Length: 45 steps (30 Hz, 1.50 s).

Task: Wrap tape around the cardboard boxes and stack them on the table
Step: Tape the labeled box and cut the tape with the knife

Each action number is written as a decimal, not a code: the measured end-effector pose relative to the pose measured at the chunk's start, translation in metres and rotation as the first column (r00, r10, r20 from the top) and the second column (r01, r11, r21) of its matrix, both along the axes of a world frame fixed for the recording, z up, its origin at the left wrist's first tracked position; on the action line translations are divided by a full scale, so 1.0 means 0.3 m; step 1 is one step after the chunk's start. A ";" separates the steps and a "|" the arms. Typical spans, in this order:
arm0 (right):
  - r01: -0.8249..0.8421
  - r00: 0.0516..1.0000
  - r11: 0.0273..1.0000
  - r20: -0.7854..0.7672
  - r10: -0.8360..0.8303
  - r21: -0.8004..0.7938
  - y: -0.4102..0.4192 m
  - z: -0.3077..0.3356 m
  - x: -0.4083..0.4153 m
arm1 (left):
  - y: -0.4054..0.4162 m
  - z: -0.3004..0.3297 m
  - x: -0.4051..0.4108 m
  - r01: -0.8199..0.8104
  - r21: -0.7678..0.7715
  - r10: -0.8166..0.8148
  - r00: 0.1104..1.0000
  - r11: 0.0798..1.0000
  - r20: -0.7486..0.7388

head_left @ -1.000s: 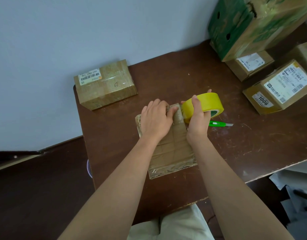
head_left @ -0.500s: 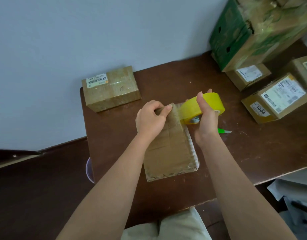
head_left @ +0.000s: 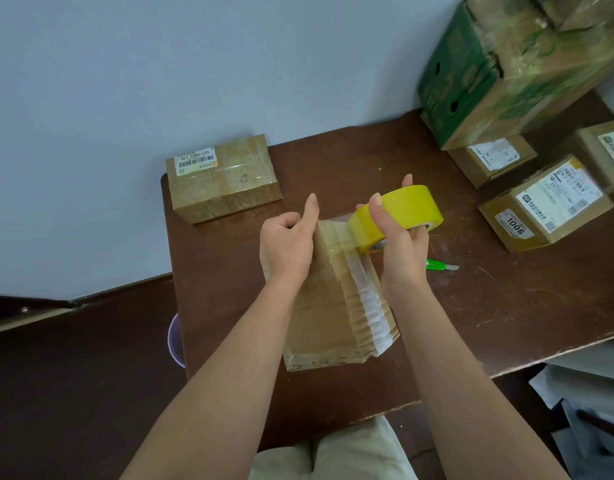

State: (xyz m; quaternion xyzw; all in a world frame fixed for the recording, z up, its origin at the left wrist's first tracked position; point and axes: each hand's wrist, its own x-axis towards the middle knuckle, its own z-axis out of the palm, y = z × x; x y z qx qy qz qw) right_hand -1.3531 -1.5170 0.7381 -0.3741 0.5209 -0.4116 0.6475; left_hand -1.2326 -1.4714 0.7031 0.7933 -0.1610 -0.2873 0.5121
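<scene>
A flat cardboard box stands tilted on its near edge on the brown table, its far end raised. My left hand grips that raised far end, thumb up. My right hand holds a yellow tape roll against the box's top right edge. A strip of clear tape runs down the box's right side. A taped box with a barcode label lies at the table's far left corner.
A green utility knife lies on the table right of my right hand. Three labelled boxes and a large green carton crowd the far right. The wall runs behind the table; papers lie below at the right.
The box has been lifted from lying flat to standing tilted on its near edge. Both hands rose with it, and the tape roll moved up over its far end.
</scene>
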 end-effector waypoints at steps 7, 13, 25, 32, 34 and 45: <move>0.133 0.991 0.987 -0.030 -0.131 0.094 -0.029 0.001 -0.014 | -0.002 -0.014 0.017 -0.073 -0.158 0.057 0.993 0.985 -0.108; 0.118 0.981 0.990 -0.143 -0.129 -0.083 -0.089 0.014 -0.094 | 0.033 -0.032 0.076 -0.141 -0.200 0.097 0.971 0.970 -0.217; 0.081 0.974 0.979 -0.195 -0.117 -0.185 -0.065 -0.130 -0.076 | 0.043 -0.068 0.062 -0.253 -0.129 0.183 0.897 0.959 -0.402; 0.005 0.959 0.962 -0.271 -0.082 -0.274 -0.066 -0.191 -0.069 | 0.032 -0.063 0.079 -0.256 -0.112 0.184 0.881 0.960 -0.436; -0.011 0.956 0.962 -0.286 -0.071 -0.275 -0.064 -0.206 -0.061 | 0.037 -0.065 0.083 -0.261 -0.109 0.186 0.872 0.959 -0.453; -0.107 0.966 0.982 -0.249 0.065 -0.157 0.021 -0.327 0.038 | 0.077 -0.098 0.113 -0.317 -0.052 0.248 0.823 0.947 -0.511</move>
